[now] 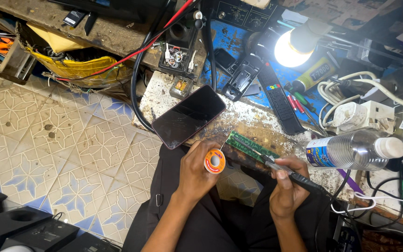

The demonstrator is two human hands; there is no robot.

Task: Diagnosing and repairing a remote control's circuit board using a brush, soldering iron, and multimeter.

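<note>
Worn workbench (253, 122), phone (188, 116), plastic bottle (350, 150)

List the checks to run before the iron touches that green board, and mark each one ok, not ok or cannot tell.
1. Soldering iron gripped in the right hand, tip aimed at the green board: ok.
2. Solder spool held in the left hand, wire led out toward the board: ok.
3. Tip hot and clean: cannot tell.
4. Board held firm: not ok; it lies loose at the bench edge, no clamp visible.
5. Phone clear of the tip: ok; it lies apart from the board.
6. Plastic bottle clear of the iron's cord: not ok; it lies on its side right beside it.
</note>
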